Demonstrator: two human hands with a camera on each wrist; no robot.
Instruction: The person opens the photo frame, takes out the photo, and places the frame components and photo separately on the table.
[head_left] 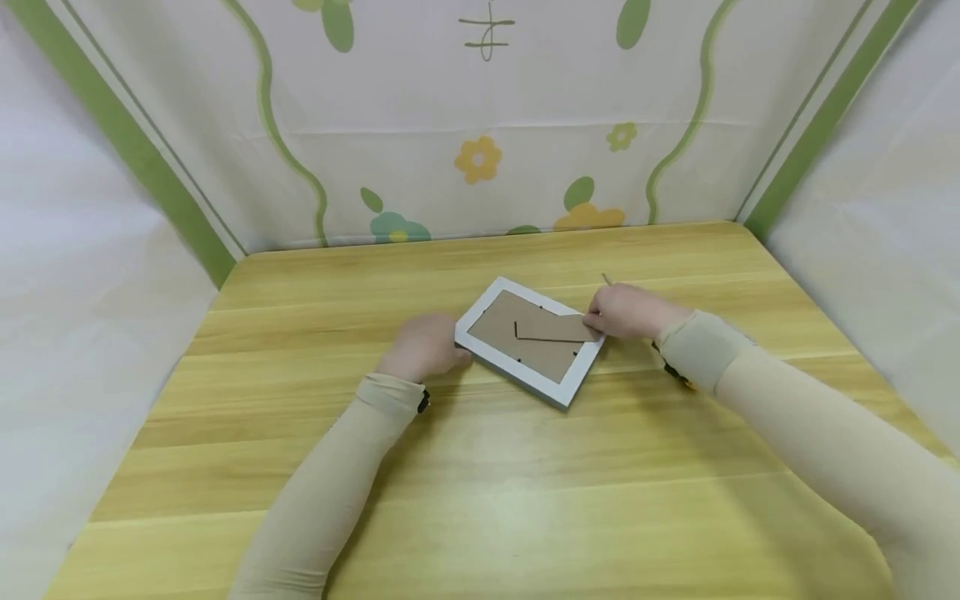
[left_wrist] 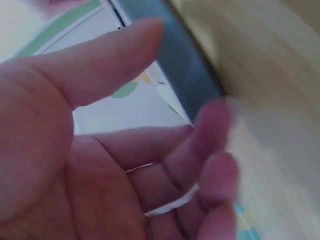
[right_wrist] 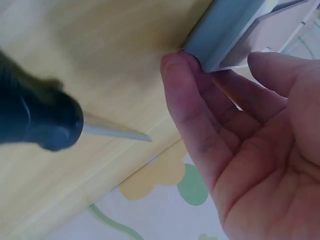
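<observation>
A white picture frame [head_left: 487, 357] lies back side up above the wooden table, turned at an angle. Its brown backing board [head_left: 551, 364] carries a stand flap [head_left: 558, 327] and small dark tabs along the edges. At the left corner my left hand [head_left: 423, 346] grips the frame, thumb along its grey side and fingers curled by the corner. My right hand [head_left: 633, 311] holds the opposite corner, its fingers under the rim and its thumb by the end of the flap. Beside that hand in the right wrist view is a screwdriver [right_wrist: 42, 117] with a dark handle.
The wooden table [head_left: 480, 500] spans the space in front of me. Behind it hangs a white cloth [head_left: 420, 100] printed with flowers and green lines, and pale cloth walls [head_left: 90, 275] stand on both sides.
</observation>
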